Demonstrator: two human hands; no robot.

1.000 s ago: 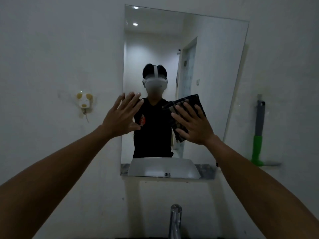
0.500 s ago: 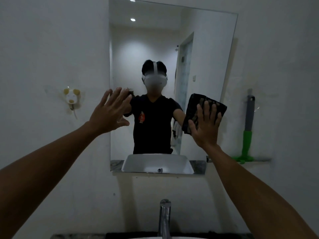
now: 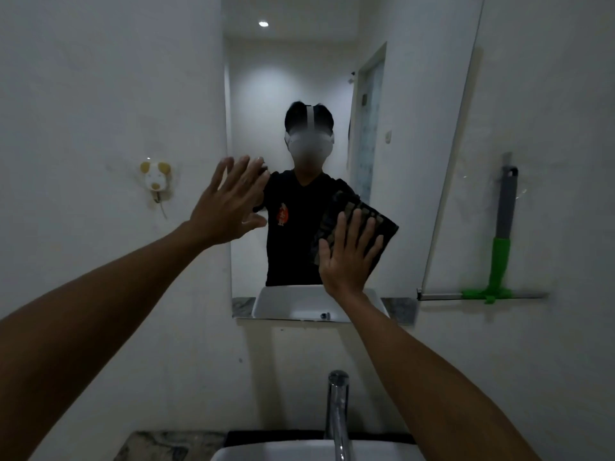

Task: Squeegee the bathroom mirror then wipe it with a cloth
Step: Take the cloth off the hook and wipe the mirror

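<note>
Mirror [image 3: 409, 134] gets a wipe as the right hand [image 3: 346, 257] presses a dark cloth [image 3: 379, 224] flat-fingered, left hand [image 3: 229, 207] spread open at its left edge.

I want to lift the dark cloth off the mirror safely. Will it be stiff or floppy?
Probably floppy: the dark cloth lies flat under the right hand, which presses it on the mirror. Likely light; it may drop if the hand lifts.

There are 2 hands, the left hand [image 3: 229, 207] and the right hand [image 3: 346, 257]. There is 1 mirror [image 3: 416, 94], 1 cloth [image 3: 382, 224], 1 squeegee [image 3: 499, 254] (green and grey), 1 tap [image 3: 337, 414], 1 sink [image 3: 266, 454] and 1 doggy hook [image 3: 155, 179].
</note>
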